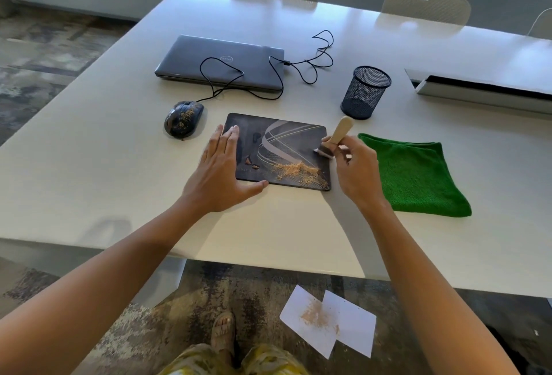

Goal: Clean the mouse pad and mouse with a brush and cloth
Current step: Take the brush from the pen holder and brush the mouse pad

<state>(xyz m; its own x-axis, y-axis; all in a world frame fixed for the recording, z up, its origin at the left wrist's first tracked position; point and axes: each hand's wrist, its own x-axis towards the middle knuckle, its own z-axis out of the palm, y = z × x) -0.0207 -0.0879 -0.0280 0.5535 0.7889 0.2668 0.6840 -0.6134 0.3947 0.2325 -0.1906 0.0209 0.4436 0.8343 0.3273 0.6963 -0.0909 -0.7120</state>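
Observation:
A dark mouse pad with pale curved lines lies on the white table, with tan crumbs piled near its front right corner. My left hand rests flat on the pad's left edge, fingers spread. My right hand grips a wooden-handled brush, whose bristles touch the pad's right side. The black mouse, dusted with crumbs, sits to the left of the pad. A folded green cloth lies to the right of my right hand.
A closed grey laptop with the mouse cable looped over it lies behind the pad. A black mesh pen cup stands at the back right. White paper sheets with crumbs lie on the floor beside my foot. Chairs stand along the far edge.

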